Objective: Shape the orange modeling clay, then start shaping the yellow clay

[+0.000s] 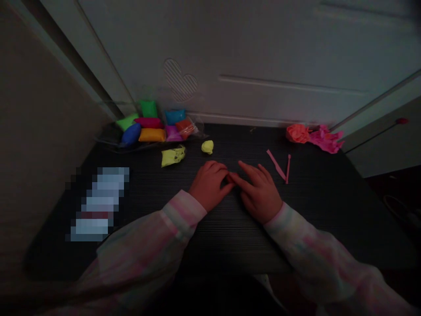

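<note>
My left hand (212,185) is over the dark table (217,245), its fingers curled and the thumb brought close to them. Whatever sits in that pinch, if anything, is hidden. My right hand (261,193) lies to the right with fingers stretched and apart, its index fingertip meeting the left fingertips. Just beyond the left hand rests a yellow lump of modelling clay (207,147). An opened yellow clay packet (171,156) lies left of the lump. Right of my right hand are two slim pink modelling tools (276,166) (288,169), touching at their near ends.
At the back left, a clear bag (113,142) holds several coloured clay packets (152,134). A blurred-out phone-like screen (101,202) lies on the left. Crumpled orange paper (297,133) and pink paper (327,138) stand at the back right, against a white panel (263,52).
</note>
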The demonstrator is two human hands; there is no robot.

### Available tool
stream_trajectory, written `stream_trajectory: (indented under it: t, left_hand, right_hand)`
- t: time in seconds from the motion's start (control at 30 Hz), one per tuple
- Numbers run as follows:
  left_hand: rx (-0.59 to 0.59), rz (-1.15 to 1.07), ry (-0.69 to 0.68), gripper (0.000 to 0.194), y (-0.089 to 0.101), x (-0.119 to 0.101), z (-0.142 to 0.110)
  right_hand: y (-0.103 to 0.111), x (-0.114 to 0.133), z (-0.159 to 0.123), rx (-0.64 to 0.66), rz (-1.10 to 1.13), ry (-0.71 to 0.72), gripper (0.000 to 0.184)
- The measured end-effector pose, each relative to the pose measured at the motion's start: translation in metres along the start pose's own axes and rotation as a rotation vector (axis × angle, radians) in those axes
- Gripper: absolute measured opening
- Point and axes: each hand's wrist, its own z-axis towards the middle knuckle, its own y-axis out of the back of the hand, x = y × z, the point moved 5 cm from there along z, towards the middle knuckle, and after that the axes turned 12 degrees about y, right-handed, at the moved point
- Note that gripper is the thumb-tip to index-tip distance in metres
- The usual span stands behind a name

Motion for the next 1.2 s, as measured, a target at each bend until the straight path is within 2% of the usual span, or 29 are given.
stream_trajectory:
  t: [0.5, 0.7, 0.8, 0.9, 1.03, 1.2]
  left_hand:
    - [0.010, -0.013, 0.005, 0.024, 0.002, -0.001, 0.000]
    - [0.018, -0.024, 0.003, 0.031, 0.003, -0.001, 0.000]
    - [0.022, -0.049, -0.010, 0.029, 0.004, -0.002, 0.001]
    - [0.025, -0.095, -0.002, 0.021, 0.005, -0.003, 0.002]
    - [0.019, -0.129, 0.044, 0.025, 0.007, -0.001, 0.003]
    - [0.009, -0.066, 0.036, 0.027, 0.005, -0.001, 0.002]
  right_hand:
    - [-0.001, -0.005, -0.003, 0.018, -0.018, -0.046, 0.040]
    - [-0.002, -0.006, -0.003, 0.001, 0.009, -0.065, 0.039]
    - [-0.003, -0.009, -0.003, -0.031, 0.065, -0.082, 0.042]
    - [0.000, -0.016, -0.003, -0.120, 0.132, -0.110, 0.044]
    - [0.006, -0.028, -0.007, -0.233, 0.175, -0.183, 0.046]
    - [0.007, -0.018, -0.005, -0.158, 0.142, -0.095, 0.043]
